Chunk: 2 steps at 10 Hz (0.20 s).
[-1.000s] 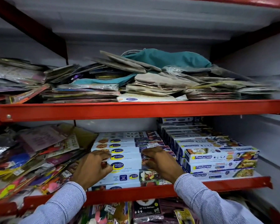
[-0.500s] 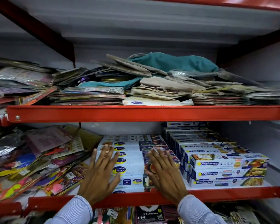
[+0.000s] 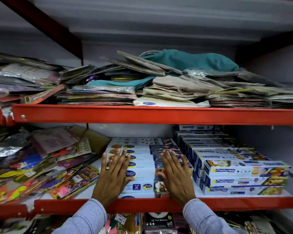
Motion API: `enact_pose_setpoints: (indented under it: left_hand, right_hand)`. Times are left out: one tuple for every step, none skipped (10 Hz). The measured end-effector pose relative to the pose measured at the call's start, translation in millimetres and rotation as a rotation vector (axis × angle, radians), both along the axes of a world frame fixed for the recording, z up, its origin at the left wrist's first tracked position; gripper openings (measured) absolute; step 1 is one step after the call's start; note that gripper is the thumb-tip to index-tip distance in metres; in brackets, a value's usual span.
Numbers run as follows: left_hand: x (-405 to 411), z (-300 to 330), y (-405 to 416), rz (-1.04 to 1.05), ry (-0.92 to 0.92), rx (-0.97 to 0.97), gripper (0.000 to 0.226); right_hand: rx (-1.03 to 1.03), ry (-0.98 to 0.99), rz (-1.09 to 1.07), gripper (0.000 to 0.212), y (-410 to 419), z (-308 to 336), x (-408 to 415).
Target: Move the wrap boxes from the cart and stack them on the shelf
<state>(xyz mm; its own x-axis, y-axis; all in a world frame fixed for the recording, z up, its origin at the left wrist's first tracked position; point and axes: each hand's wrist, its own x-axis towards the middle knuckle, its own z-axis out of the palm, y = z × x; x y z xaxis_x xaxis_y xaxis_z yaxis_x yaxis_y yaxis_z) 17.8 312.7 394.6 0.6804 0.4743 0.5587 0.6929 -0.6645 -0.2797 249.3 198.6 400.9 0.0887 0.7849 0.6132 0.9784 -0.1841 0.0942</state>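
Observation:
A stack of light-blue Healthy Wrapp boxes (image 3: 143, 168) lies in rows on the middle red shelf (image 3: 145, 206). My left hand (image 3: 112, 174) rests flat on the stack's left part, fingers spread, a ring on one finger. Flat on the right part of the same stack lies my right hand (image 3: 175, 174), fingers also apart. Neither hand grips a box. To the right, touching this stack, stands a taller pile of blue-and-white Freshwrapp boxes (image 3: 243, 178). The cart is out of view.
Loose colourful packets (image 3: 41, 166) are heaped on the shelf's left side. The upper red shelf (image 3: 159, 115) carries piles of flat bags and a teal cloth bag (image 3: 189, 60). Below the middle shelf hang foil balloon packs (image 3: 159, 222).
Both hands went from curled over the front boxes to lying flat with fingers spread on top of the stack. The view has shifted slightly closer and lower.

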Motion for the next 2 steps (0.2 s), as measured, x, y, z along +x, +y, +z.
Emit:
enact_pose_setpoints:
  left_hand:
    - [-1.7,3.0,-7.0,-0.015,-0.038,0.02,0.074]
    - [-2.2,21.1,-25.8,-0.051,-0.145,0.025,0.074]
  right_hand:
    - [0.028,0.002,0.007,0.065,-2.6,0.4,-2.4]
    - [0.094,-0.007,0.022,0.068,-10.5,13.9,-12.6]
